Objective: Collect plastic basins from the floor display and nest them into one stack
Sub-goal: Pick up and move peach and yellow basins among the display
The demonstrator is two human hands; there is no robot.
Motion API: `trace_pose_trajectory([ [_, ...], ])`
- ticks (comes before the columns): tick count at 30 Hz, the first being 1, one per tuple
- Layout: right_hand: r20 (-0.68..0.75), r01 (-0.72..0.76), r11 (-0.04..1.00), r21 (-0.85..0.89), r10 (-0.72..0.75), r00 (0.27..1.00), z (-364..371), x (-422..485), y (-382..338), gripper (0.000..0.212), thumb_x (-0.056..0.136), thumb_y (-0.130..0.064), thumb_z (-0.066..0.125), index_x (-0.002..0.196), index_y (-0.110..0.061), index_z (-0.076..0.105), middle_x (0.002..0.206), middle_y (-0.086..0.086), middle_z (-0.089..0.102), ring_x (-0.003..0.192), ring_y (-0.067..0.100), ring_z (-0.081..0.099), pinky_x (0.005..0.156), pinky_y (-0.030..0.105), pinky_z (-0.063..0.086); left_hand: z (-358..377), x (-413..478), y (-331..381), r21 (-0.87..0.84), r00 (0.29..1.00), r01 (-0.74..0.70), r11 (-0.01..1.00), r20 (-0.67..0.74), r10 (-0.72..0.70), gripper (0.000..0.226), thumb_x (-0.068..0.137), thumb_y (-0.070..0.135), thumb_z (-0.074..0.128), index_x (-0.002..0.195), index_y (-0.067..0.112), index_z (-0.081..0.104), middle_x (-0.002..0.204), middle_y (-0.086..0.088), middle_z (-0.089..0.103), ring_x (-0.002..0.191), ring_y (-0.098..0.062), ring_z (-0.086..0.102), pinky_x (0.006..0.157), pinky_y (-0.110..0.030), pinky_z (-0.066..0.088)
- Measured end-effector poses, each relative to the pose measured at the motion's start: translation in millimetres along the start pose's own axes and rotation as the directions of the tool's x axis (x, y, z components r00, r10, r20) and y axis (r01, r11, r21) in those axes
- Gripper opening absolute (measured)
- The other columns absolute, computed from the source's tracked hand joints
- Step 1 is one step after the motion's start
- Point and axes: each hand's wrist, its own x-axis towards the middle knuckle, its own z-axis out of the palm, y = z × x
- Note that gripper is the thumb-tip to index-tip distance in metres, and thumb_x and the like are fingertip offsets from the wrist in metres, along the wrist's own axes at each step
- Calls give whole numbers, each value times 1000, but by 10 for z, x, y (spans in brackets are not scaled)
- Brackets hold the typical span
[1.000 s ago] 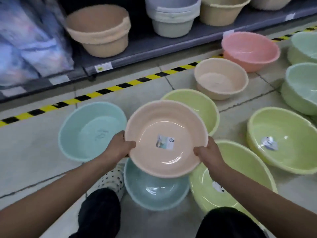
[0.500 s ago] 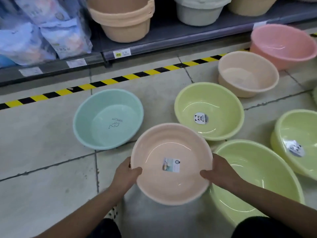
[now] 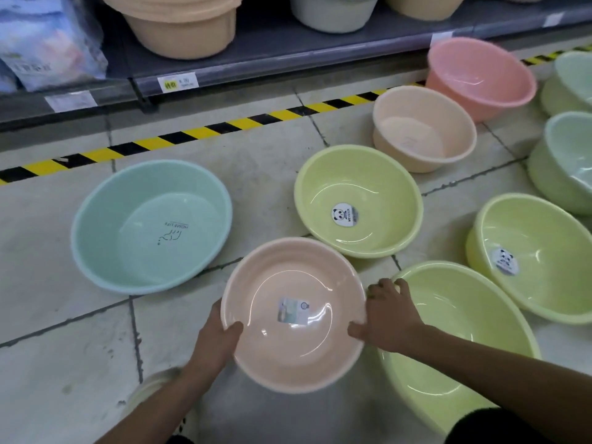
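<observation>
I hold a peach basin (image 3: pixel 293 350) with a small label inside, low over the floor tiles. My left hand (image 3: pixel 217 342) grips its left rim and my right hand (image 3: pixel 389 320) grips its right rim. A mint-blue basin (image 3: pixel 150 225) sits on the floor to the left. A light green basin (image 3: pixel 357 200) with a panda sticker lies just beyond the peach one. A large green basin (image 3: pixel 448 344) is under my right forearm. Another green basin (image 3: pixel 538 257) with a sticker sits at the right.
A cream basin (image 3: pixel 423 126) and a pink basin (image 3: pixel 480 76) stand farther back right, with pale green basins (image 3: pixel 567 161) at the right edge. A black-and-yellow tape line (image 3: pixel 205 133) runs before a low shelf (image 3: pixel 288 64) holding tubs. A pale rim (image 3: pixel 150 390) shows near my left arm.
The peach basin has come down and toward me, and my view has tilted toward the floor. A teal basin seen beneath it earlier is out of sight.
</observation>
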Motion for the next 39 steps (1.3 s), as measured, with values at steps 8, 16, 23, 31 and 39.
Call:
trace_pose_trajectory([
  [8,-175,-4,744,668,162,971,12,-223,-7,65,62,-65,29,91,-17,63,95,-5,63,112,17,54,118,38,17,-139,-173,335,-44,997,-56,997,-57,53,34,75,9,59,109,12,60,90,-14,69,74,-28,64,57,-35,51],
  [16,-38,75,-56,996,484,874,-311,-748,523,18,93,-19,49,108,-26,57,99,-5,66,86,12,64,72,31,53,209,-511,1421,-74,960,-273,959,49,277,36,83,-4,53,114,15,58,97,-13,66,79,-29,60,65,-38,49],
  [23,151,106,-265,958,786,599,163,-1433,1547,20,92,-19,49,111,-18,56,100,4,65,79,19,59,65,31,45,1703,-502,2246,-38,794,-456,889,434,426,41,81,1,47,120,16,54,97,-7,65,76,-22,60,58,-30,49],
  [31,379,144,-431,891,879,288,1359,-2675,1880,38,83,2,54,117,-15,51,97,5,62,80,19,61,65,34,52,3561,-1187,2253,26,585,-508,861,744,322,22,85,-2,49,98,14,58,80,-4,60,63,-19,56,42,-19,45],
  [39,611,240,-612,754,787,87,2369,-3408,1768,28,86,3,46,102,-18,54,86,9,59,72,23,54,64,34,48,4791,-1778,1546,144,407,-640,755,897,174,32,87,2,50,117,9,56,95,-8,64,74,-21,62,48,-25,50],
])
